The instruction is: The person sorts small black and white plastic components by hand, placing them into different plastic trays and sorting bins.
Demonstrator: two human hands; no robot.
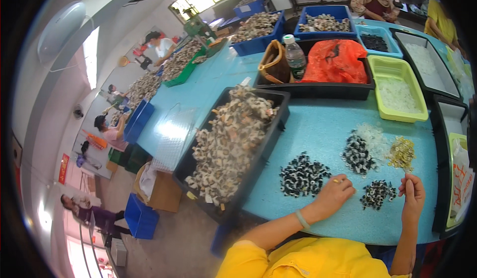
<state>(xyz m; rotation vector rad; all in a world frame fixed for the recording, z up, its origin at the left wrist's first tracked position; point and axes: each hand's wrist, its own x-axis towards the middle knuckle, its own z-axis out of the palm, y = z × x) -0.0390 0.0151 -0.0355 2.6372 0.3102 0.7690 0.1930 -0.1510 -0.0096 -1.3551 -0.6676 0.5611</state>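
Note:
My left hand has its fingers bent and drawn together over the tabletop, beside a pile of small black-and-white parts. A yellow ring-like band shows on one finger; whatever the fingertips hold is hidden. To the right, my right hand is raised with fingers pinched together, and what it holds is too small to name. Between the hands lies a smaller pile of dark ring-shaped pieces. Beyond them are another black-and-white pile, clear plastic bits and small gold-coloured pieces.
A black tray heaped with beige-grey parts stands left. Behind, a black tray carries a bottle, brown pouch and red plastic bag. A yellow-green basin stands right. Other people work around the blue tables.

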